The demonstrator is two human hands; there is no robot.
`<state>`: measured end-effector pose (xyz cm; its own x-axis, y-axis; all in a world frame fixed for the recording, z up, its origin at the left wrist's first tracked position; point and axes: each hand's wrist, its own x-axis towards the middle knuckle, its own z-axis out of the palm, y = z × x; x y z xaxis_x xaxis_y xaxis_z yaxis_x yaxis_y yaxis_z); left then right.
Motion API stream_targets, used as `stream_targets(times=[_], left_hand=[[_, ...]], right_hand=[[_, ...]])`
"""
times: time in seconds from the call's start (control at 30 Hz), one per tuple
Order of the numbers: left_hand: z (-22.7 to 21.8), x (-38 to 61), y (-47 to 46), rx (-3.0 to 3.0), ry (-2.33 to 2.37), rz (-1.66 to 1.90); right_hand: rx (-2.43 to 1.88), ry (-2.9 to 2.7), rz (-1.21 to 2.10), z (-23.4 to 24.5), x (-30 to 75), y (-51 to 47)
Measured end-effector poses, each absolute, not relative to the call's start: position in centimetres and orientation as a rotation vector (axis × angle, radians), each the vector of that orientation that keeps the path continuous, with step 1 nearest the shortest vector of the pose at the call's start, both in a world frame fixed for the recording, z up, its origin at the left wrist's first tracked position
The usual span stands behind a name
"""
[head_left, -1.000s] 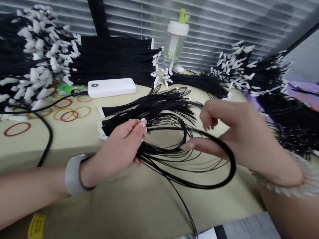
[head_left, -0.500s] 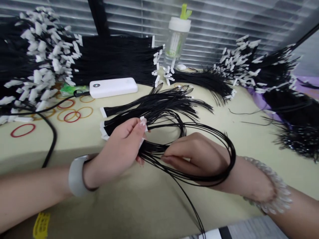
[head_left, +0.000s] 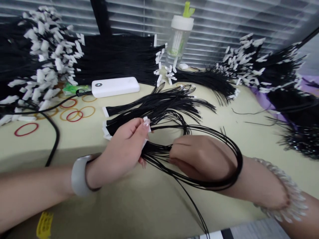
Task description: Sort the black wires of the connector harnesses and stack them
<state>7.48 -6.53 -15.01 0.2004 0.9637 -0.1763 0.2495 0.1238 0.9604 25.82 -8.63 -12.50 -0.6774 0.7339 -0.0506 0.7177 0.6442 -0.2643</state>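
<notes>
Between thumb and fingers my left hand point(head_left: 129, 139) grips the white-connector end of a bundle of black wires point(head_left: 157, 150). My right hand point(head_left: 199, 154) has its fingers closed round wires of the same bundle, a little to the right. A loop of black wires point(head_left: 239, 161) passes round my right hand and over its wrist. Some loose wire ends point(head_left: 196, 209) hang down toward the table's front edge. Just behind my hands lie more black wire bundles point(head_left: 159, 103) with white connectors at their left ends.
Stacked black cables with white connectors point(head_left: 117, 59) line the back, left and right. A white power bank point(head_left: 116, 87) with a cord lies behind my left hand. Rubber bands point(head_left: 74, 114) are scattered at left. A clear bottle point(head_left: 178, 43) stands by the blinds.
My right hand has drawn slightly to the right along the wires, and the loop round it has shifted with it. My left hand keeps its grip at the connector end.
</notes>
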Motion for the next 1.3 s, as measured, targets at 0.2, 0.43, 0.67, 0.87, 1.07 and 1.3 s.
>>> stream_targets(times=[0.2,0.43,0.67,0.87,1.07,1.3], left_hand=[[-15.1,7.6,-6.4,1.340,1.258,0.805],[-15.2,7.5,-6.3,1.346,1.275,0.783],[-14.9,7.6,-6.4,1.348,1.268,0.777],[-15.0,7.6,-6.4,1.338,1.280,0.797],[-15.1,7.6,-6.3,1.318,1.261,0.825],[-15.8,7.5,-6.1,1.216,1.179,0.889]], right_hand=[[-1.173,-2.801,0.449,-12.0,25.9,-9.0],[-1.186,-2.806,0.373,-12.7,26.1,-8.5],[-1.133,-2.805,0.260,-13.3,26.6,-8.2],[-1.247,-2.830,0.166,-13.5,26.6,-8.4],[-1.283,-2.826,0.280,-11.7,25.8,-9.4],[-1.249,-2.736,0.245,-11.7,25.4,-9.4]])
